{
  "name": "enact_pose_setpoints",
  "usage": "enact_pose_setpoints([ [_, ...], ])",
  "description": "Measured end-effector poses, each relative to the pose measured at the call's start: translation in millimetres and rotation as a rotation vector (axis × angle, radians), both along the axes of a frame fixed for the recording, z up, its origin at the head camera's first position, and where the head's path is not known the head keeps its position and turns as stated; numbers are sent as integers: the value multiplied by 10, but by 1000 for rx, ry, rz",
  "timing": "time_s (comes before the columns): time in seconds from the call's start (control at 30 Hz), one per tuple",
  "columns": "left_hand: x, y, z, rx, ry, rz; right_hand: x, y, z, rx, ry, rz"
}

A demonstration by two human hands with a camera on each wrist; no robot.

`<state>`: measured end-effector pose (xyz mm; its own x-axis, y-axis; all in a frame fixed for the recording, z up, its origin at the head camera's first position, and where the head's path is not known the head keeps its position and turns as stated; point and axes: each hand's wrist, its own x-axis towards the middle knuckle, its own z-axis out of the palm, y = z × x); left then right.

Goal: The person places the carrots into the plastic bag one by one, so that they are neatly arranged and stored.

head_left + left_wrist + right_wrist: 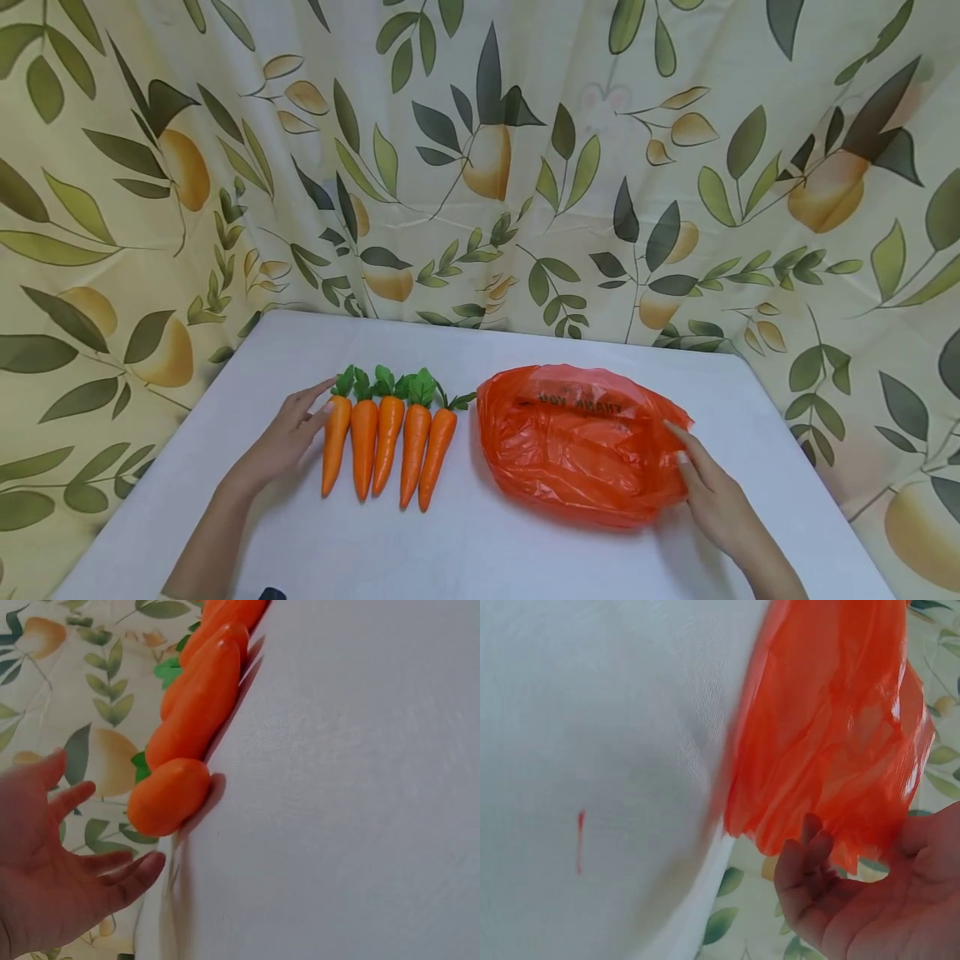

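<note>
Several orange carrots [387, 442] with green leafy tops lie side by side on the white table, tips toward me. My left hand [295, 425] is beside the leftmost carrot [169, 798], fingers spread and slightly bent, with nothing in its grasp. Right of the carrots sits a red plastic bag [570, 454], its mouth spread wide and dark "THANK YOU" lettering on the far side. My right hand [712, 492] is at the bag's right edge, fingers loosely bent. In the right wrist view, thumb and fingers of that hand stand apart, with the fingertips [812, 825] overlapping the bag's edge.
The white table [465, 558] runs back to a curtain [480, 167] printed with leaves and fruit, which also hangs along both sides. A small dark object [272, 593] shows at the bottom edge of the head view. A thin red mark [580, 840] is on the table surface.
</note>
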<state>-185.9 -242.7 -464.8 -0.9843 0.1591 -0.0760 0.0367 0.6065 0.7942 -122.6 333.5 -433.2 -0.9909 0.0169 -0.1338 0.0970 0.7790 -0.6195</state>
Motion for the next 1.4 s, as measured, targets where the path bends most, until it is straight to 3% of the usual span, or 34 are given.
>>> enact_pose_setpoints([
  [0.2,-10,-87,-36,152,-116,-4,4,48,-16,-146,-34,-4],
  [0.47,-36,-167,-131,221,-147,-42,-13,102,-54,-342,-105,9],
  [0.97,-29,-94,-139,163,-144,-41,-19,213,-184,-500,-144,10],
  [1.4,-9,-11,-195,90,-113,18,-40,335,-326,-630,-154,61],
])
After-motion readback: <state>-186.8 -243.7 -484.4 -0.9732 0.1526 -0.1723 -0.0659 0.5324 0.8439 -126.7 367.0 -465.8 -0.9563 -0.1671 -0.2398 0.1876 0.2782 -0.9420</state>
